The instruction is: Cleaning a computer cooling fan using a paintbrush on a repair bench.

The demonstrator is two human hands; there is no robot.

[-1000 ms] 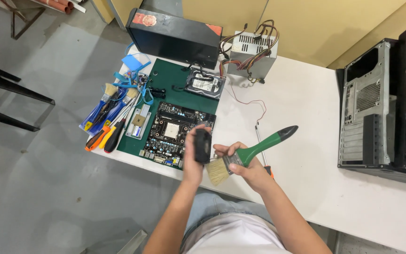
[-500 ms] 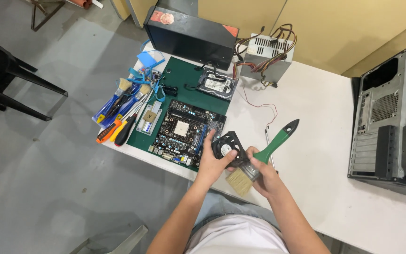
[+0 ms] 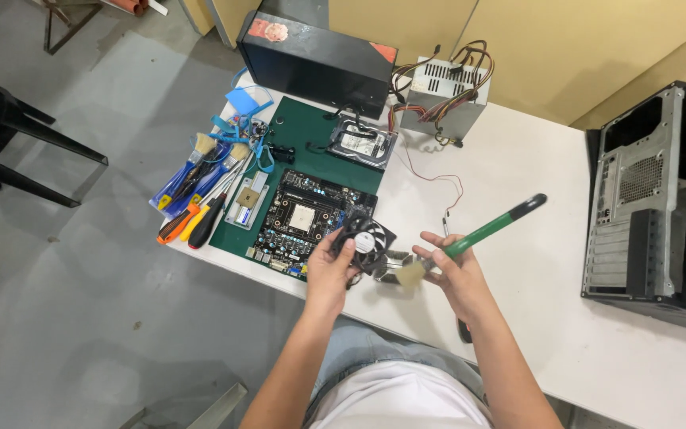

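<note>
The left hand grips a small black fan by its near edge, holding it tilted above the near edge of the white desk. The right hand is closed around a green-handled brush, its bristles just right of the fan. Left of the fan a circuit board lies on a green mat, with screwdrivers further left.
</note>
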